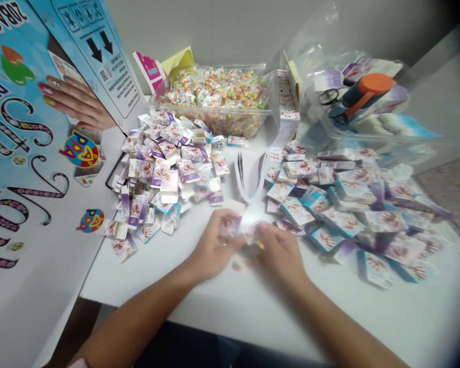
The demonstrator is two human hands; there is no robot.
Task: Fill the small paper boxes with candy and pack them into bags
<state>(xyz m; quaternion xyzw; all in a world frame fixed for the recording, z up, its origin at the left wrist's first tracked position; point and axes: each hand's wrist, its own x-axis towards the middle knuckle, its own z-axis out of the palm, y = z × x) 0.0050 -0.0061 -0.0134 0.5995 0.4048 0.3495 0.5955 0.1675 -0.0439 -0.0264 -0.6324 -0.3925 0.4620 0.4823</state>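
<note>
A small printed box (pixel 230 225) was gripped between the fingers of the left hand (pixel 214 245), at the centre of the white table (pixel 253 312). The right hand (pixel 279 250) was closed against the same box from the other side; whether a separate item was pinched in it could not be told because of blur. Left of the box, a heap of flat, unfolded cartons (pixel 164 168) was seen. Right of the box, a pile of assembled boxes (pixel 352 204) was spread out. Behind the box, a clear tub of coloured packets (pixel 218 97) was placed. Judging by both piles, the work was assessed as roughly half completed, with many cartons left.
</note>
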